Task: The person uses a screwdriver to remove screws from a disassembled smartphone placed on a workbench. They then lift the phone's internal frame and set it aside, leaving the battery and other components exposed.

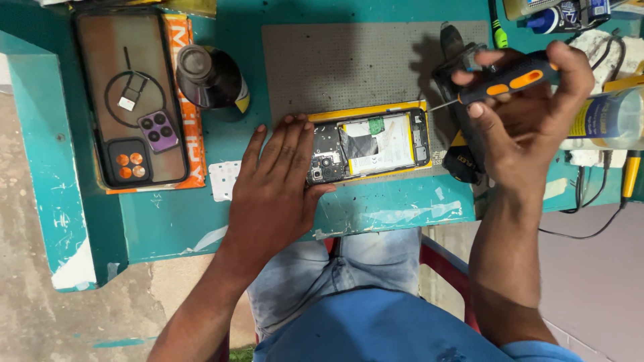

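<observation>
both hands are busy on the opened phone (367, 145). left hand (278, 181) lies flat and open, fingers together, pressing on the camera end of the phone to pin it against the grey work mat (349, 64) at the front of the teal table (168, 221). right hand (530, 114) is closed around a black and orange screwdriver (500, 84), thumb and fingers pinching the handle, its thin shaft slanting down and left toward the phone's far end.

the phone lies back-side up with its cover off, so the battery, a bit of silver tape and the dark board around the camera show. it sits on a yellow piece, near the mat's lower edge.

to do this well i judge i should keep the left palm's weight steady, so the phone cannot twist when the tip bites. the tip looks close to the top right corner of the frame, though i cannot tell whether it is seated in a screw. i would want the shaft more upright before turning, since a slanted tip may slip and scratch the board or nick the battery. light pressure, slow turns.

off to the left lie a clear phone case (131, 100) and a dark bottle (211, 77), well apart from the work.
</observation>
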